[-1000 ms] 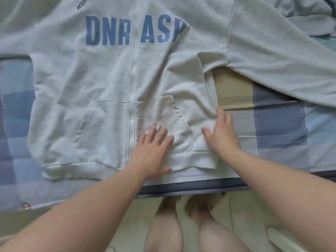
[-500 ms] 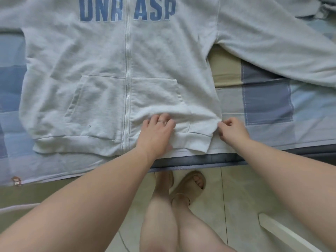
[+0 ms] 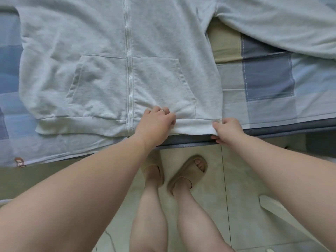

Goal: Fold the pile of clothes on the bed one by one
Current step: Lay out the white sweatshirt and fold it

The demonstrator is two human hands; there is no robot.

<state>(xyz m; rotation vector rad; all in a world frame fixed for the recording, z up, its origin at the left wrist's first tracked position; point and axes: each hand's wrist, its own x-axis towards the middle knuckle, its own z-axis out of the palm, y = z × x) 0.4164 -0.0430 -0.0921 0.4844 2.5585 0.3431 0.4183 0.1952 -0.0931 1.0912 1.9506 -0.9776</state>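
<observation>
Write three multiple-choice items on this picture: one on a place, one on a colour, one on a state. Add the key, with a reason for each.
1. Where does the right hand grip the hoodie?
A) at the hood
B) at a bottom hem corner, by the edge of the bed
C) at a sleeve cuff

2. What colour are the slippers?
A) beige
B) red
C) black

3. How does the hoodie lie?
A) rolled into a ball
B) folded in half
C) spread flat, front up, zip closed

Key:
1 B: its fingers pinch the hem corner right at the bed's edge.
2 A: both slippers are plainly beige.
3 C: both pockets and the closed zip face up, with no fold in the body.
</observation>
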